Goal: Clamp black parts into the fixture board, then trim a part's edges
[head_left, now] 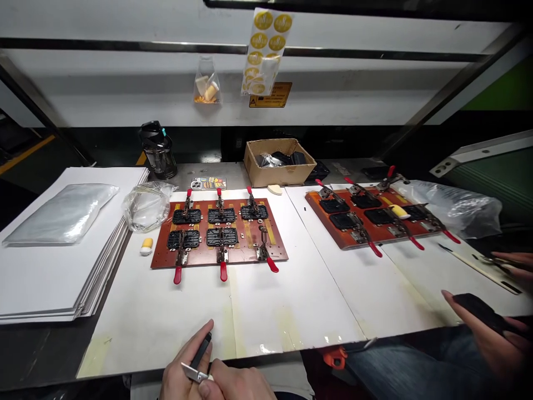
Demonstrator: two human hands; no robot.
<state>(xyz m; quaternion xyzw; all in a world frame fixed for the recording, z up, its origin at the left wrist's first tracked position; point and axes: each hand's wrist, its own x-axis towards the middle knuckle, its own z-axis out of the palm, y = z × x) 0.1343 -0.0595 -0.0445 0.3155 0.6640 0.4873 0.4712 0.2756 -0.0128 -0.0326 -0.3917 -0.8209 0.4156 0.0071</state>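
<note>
Your two hands sat together at the near edge of the worktop (270, 311). Your left hand (183, 372) had its fingers closed around a thin black tool (201, 351), which pointed away from you. Your right hand (237, 383) lay against the left one with its fingers curled in, touching the silver end of that tool. Past them, toward the middle of the worktop, lay a brown board (219, 233) with red-handled clamps and black parts. A second brown board (370, 214) lay near the right edge. There, another person's hand (487, 328) held a flat black piece (478, 311).
</note>
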